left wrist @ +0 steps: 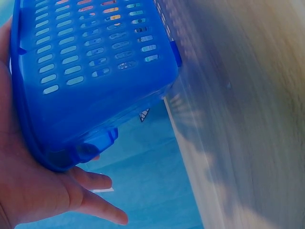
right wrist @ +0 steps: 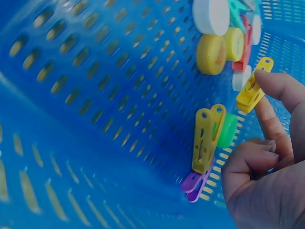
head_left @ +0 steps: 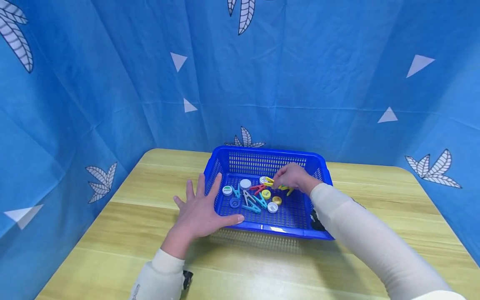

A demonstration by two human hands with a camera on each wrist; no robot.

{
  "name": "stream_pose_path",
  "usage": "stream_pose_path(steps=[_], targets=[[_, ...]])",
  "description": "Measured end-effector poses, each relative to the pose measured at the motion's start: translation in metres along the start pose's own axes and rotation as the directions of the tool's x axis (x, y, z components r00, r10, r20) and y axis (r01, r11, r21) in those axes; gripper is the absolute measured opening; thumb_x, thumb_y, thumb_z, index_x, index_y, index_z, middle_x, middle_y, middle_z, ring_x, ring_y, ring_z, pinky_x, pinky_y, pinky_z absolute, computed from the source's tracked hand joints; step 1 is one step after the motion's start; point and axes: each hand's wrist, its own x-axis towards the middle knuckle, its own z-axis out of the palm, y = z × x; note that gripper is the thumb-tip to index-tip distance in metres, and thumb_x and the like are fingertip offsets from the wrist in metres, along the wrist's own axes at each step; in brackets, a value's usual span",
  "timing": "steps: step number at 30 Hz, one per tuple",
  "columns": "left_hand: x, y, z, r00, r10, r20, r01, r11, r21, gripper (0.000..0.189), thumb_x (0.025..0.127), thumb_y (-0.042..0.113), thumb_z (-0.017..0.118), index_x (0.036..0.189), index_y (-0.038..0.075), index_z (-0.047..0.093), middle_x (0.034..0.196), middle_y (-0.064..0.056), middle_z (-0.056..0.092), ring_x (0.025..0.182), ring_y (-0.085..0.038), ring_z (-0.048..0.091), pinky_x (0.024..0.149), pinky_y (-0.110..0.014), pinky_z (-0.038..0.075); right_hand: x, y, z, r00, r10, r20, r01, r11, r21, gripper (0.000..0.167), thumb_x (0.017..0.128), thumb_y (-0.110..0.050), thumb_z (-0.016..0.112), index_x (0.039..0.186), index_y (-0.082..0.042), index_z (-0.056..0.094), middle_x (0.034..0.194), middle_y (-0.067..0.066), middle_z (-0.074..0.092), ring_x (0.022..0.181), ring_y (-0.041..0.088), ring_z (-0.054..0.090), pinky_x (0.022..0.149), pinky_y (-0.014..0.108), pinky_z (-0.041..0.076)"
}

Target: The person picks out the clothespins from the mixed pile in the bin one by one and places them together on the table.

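My right hand point(head_left: 294, 176) is inside the blue plastic basket point(head_left: 300, 233), pinching a yellow clothespin point(right wrist: 255, 86) between thumb and index finger. Below that hand, another yellow clothespin point(right wrist: 204, 138) lies by a purple clothespin point(right wrist: 193, 183) and a green bottle cap point(right wrist: 228, 131). My left hand point(head_left: 198, 212) is spread at the basket's left end, its thumb over the front rim. In the left wrist view the palm lies along the rim. Among the basket's contents are a red clothespin point(head_left: 258, 188), several teal ones, a white cap point(head_left: 245, 184) and a blue cap point(head_left: 234, 203).
The basket stands on a light wooden table point(head_left: 150, 196) near its far edge. A blue patterned curtain point(head_left: 318, 83) hangs behind the table and at both sides. The basket's raised walls surround the clothespins and caps.
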Motion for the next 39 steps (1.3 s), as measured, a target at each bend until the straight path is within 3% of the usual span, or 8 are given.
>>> stream_pose_path(steps=[13,16,20,29,35,39], targets=[[0.0,0.001,0.001,1.0,-0.006,0.014,0.006,1.0,-0.008,0.131,0.059,0.096,0.055,0.162,0.031,0.006,0.165,-0.021,-0.003,0.142,-0.055,-0.013,0.094,-0.085,-0.005,-0.003,0.0,-0.006,1.0,0.011,0.012,-0.012,0.997,0.074,0.022,0.074,-0.017,0.087,0.092,-0.01,0.077,0.109,0.008,0.067,0.096,0.027,0.06,0.086,0.045,0.051],[-0.001,0.002,0.001,1.0,-0.002,0.012,0.003,1.0,-0.012,0.13,0.06,0.095,0.056,0.162,0.03,0.007,0.164,-0.022,-0.003,0.142,-0.055,-0.013,0.093,-0.085,-0.005,-0.005,-0.001,-0.008,1.0,0.024,0.009,-0.024,0.997,0.08,0.023,0.074,-0.018,0.087,0.094,-0.01,0.078,0.107,0.007,0.068,0.079,0.021,0.058,0.073,0.039,0.051],[-0.002,0.002,0.001,1.0,-0.006,0.016,0.006,1.0,-0.023,0.129,0.062,0.092,0.059,0.162,0.03,0.007,0.164,-0.022,-0.004,0.142,-0.055,-0.014,0.093,-0.084,-0.007,-0.009,-0.003,-0.012,0.999,0.047,0.007,-0.047,0.995,0.087,0.025,0.076,-0.02,0.087,0.097,-0.01,0.078,0.101,0.005,0.07,0.054,0.014,0.042,0.052,0.03,0.039],[-0.002,0.002,0.002,1.0,-0.012,0.025,0.012,1.0,-0.019,0.13,0.06,0.094,0.057,0.162,0.03,0.007,0.165,-0.021,-0.003,0.143,-0.055,-0.013,0.094,-0.085,-0.006,-0.017,-0.007,-0.027,0.999,0.034,-0.006,-0.033,0.991,0.133,0.025,0.079,-0.022,0.086,0.099,-0.01,0.077,0.099,0.005,0.07,0.049,0.012,0.037,0.045,0.027,0.033],[-0.001,0.002,0.0,0.999,-0.013,0.03,0.014,0.999,-0.032,0.128,0.064,0.089,0.063,0.162,0.029,0.008,0.164,-0.022,-0.004,0.142,-0.055,-0.013,0.093,-0.084,-0.009,-0.025,-0.01,-0.039,1.0,0.025,-0.009,-0.023,0.983,0.18,0.026,0.079,-0.023,0.085,0.101,-0.011,0.077,0.107,0.005,0.069,0.066,0.018,0.048,0.054,0.03,0.039],[-0.002,0.001,0.0,1.0,-0.009,0.024,0.01,0.999,-0.036,0.13,0.062,0.093,0.059,0.162,0.029,0.008,0.164,-0.022,-0.004,0.142,-0.056,-0.013,0.093,-0.084,-0.008,-0.029,-0.012,-0.045,1.0,0.016,-0.014,-0.013,0.975,0.223,0.028,0.078,-0.02,0.085,0.102,-0.01,0.077,0.109,0.005,0.07,0.054,0.013,0.04,0.048,0.027,0.037]])
